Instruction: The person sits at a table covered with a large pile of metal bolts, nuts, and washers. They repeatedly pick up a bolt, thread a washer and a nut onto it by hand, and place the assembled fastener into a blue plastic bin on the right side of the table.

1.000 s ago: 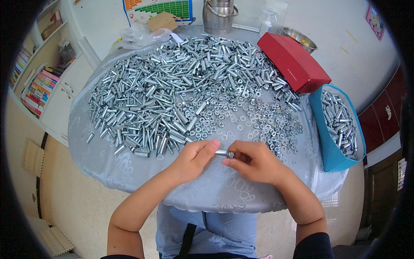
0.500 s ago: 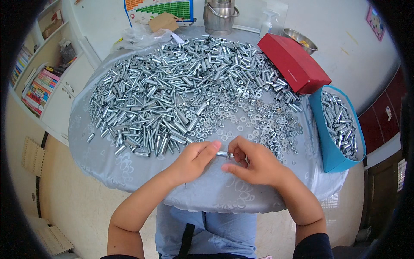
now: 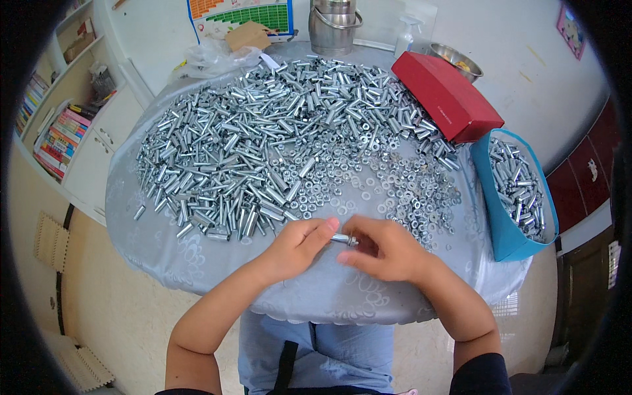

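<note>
My left hand (image 3: 293, 247) is closed round a silver expansion bolt (image 3: 341, 237), thumb along the top, with the bolt's end pointing right. A washer and nut (image 3: 354, 241) sit at that end. Curled round this end is my right hand (image 3: 388, 249), its index finger above and thumb below; the fingertips are slightly blurred and partly hide the nut. Just beyond my hands lie loose nuts (image 3: 309, 191) and flat washers (image 3: 421, 197). A large heap of metal sleeves and bolts (image 3: 224, 145) spreads to the left and back.
A blue fabric bin (image 3: 517, 247) with finished-looking bolts stands at the right edge. Behind it lies a red box (image 3: 451, 99) against the heap. A metal pot (image 3: 332, 29), spray bottle (image 3: 405, 36), steel bowl (image 3: 471, 66) and plastic bag (image 3: 217, 59) line the back of the cloth-covered table (image 3: 151, 243).
The fingers of my right hand have curled in closer round the nut end of the bolt. My left hand keeps its hold, almost in the same place.
</note>
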`<action>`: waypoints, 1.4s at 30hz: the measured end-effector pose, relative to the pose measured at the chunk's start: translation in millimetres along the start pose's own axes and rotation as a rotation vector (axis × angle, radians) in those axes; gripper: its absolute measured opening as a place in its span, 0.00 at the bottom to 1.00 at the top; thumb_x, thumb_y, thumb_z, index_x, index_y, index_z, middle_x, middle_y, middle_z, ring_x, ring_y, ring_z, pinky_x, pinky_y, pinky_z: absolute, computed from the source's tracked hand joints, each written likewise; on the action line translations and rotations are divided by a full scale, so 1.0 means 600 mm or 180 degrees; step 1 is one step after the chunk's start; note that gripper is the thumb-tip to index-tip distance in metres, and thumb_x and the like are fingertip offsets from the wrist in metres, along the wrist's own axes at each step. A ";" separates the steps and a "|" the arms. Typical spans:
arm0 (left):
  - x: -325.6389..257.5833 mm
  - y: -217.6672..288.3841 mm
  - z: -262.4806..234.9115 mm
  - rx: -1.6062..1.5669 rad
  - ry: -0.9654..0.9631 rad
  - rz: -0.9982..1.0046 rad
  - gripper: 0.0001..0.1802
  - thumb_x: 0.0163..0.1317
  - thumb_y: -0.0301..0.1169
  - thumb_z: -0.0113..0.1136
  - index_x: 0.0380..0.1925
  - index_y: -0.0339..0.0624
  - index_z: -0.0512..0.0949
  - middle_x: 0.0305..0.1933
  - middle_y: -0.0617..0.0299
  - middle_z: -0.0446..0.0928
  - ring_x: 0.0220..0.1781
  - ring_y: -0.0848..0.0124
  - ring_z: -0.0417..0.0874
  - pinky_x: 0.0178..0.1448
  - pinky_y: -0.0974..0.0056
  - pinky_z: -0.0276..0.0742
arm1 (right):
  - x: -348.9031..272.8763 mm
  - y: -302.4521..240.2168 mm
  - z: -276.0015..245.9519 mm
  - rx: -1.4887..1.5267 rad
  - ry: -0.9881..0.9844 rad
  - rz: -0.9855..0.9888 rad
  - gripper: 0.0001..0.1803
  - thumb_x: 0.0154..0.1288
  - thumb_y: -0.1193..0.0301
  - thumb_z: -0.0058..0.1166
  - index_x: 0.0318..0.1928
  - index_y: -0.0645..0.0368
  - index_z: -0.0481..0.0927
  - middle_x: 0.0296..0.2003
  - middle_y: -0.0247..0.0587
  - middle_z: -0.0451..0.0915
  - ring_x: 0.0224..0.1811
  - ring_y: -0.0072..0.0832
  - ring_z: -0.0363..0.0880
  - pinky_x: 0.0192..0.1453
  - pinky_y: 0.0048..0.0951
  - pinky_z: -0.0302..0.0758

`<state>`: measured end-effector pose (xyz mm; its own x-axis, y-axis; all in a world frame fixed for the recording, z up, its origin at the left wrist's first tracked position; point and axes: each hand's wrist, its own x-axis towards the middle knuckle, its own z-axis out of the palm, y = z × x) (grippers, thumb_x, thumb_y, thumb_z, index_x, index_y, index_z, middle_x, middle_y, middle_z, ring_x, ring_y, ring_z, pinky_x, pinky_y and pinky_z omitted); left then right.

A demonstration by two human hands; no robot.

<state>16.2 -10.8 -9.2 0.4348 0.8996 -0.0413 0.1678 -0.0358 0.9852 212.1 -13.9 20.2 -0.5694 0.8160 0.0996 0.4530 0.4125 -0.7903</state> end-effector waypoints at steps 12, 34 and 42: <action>0.000 -0.001 -0.005 -0.0043 -0.0078 -0.0176 0.25 0.68 0.46 0.44 0.21 0.36 0.71 0.18 0.72 0.63 0.23 0.81 0.60 0.27 0.71 0.59 | -0.003 0.000 0.000 -0.0465 0.0167 -0.0443 0.16 0.66 0.58 0.45 0.30 0.60 0.73 0.21 0.47 0.75 0.23 0.45 0.75 0.27 0.39 0.69; 0.001 -0.006 -0.002 0.1759 0.0642 0.2539 0.20 0.50 0.47 0.63 0.27 0.43 0.72 0.26 0.61 0.73 0.24 0.66 0.73 0.26 0.65 0.68 | -0.007 0.044 -0.084 0.4716 -0.0518 0.1024 0.24 0.68 0.51 0.38 0.18 0.49 0.58 0.12 0.20 0.47 0.12 0.16 0.46 0.15 0.20 0.45; -0.003 0.003 0.013 0.1906 0.0613 0.2253 0.10 0.53 0.35 0.60 0.27 0.41 0.72 0.25 0.59 0.72 0.24 0.63 0.74 0.26 0.64 0.68 | -0.080 0.119 -0.232 0.6119 0.0831 -0.1092 0.34 0.56 0.38 0.48 0.38 0.60 0.66 0.17 0.26 0.57 0.14 0.15 0.56 0.17 0.16 0.55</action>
<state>22.6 -15.9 -8.6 0.4648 0.6378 0.6142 0.3705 -0.7701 0.5194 367.4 32.8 43.5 -0.2772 0.9147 0.2942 -0.9534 -0.2238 -0.2024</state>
